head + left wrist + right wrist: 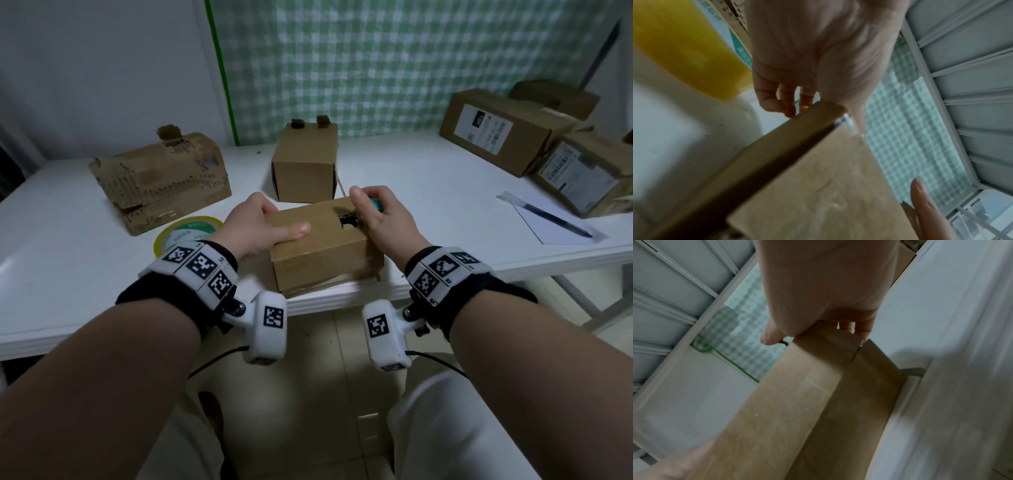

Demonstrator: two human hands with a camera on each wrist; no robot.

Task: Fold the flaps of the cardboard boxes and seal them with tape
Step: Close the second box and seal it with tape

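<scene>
A small brown cardboard box (322,257) stands at the near edge of the white table (445,205), its top flaps folded down and a ragged dark hole (349,223) near the top's right end. My left hand (260,224) grips the box's left end, thumb flat across the top; the left wrist view shows that hand (813,56) with fingers curled over the box (807,186) edge. My right hand (380,219) sits at the box's far right corner, fingers curled round a small teal object (376,204), mostly hidden. In the right wrist view this hand (824,288) covers the box (797,402) end.
A yellow tape roll (185,233) lies left of the box, beside a battered cardboard box (161,178). Another small box (305,164) stands just behind. Two labelled boxes (503,133) sit at the back right, with a pen (555,219) on paper in front of them.
</scene>
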